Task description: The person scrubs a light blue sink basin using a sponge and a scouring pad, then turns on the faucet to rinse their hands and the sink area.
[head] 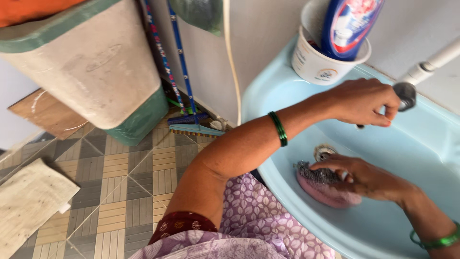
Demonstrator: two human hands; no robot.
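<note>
Our right grip is closed down over a grey steel scrubber and the pink sponge beneath it, fingers spread across the top and pressing the pair against the inner wall of the pale blue sink. Just beyond those fingers sits the metal drain. Above and past that grip, our left grip is curled shut around the handle of the tap, whose white pipe runs off toward the wall. Behind the left grip, on the sink's rim, stands a white tub with a blue bottle in it. Well away to the left of both grips, a broom leans by a green-edged bin on the tiled floor.
</note>
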